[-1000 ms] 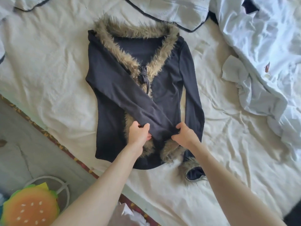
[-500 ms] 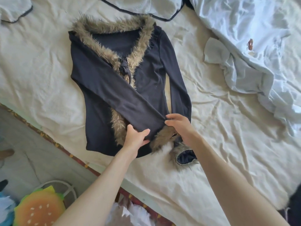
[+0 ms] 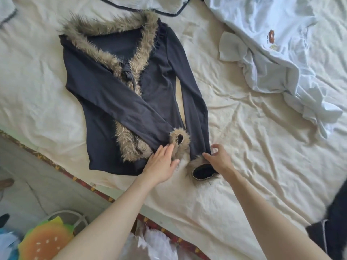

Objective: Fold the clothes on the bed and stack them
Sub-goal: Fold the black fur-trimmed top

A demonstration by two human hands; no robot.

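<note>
my left hand (image 3: 161, 164) rests flat on the fur-trimmed cardigan (image 3: 112, 102); my right hand (image 3: 219, 158), fingers loosely spread, touches its sleeve cuff (image 3: 201, 170), gripping nothing.

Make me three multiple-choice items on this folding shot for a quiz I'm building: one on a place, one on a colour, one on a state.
1. Where does the crossed sleeve's cuff lie?
A. near the cardigan's hem
B. on the collar
C. off the bed

2. What colour is the fur trim?
A. pink
B. tan-brown
C. green

3. How is the left hand?
A. fist gripping a hanger
B. fingers straight, resting at the cuff
C. out of view

Answers: 1 A, the cuff sits low on the cardigan, by the hands. 2 B, collar and cuffs are tan-brown. 3 B, fingers lie flat; the right hand reaches the other sleeve's end.
</note>
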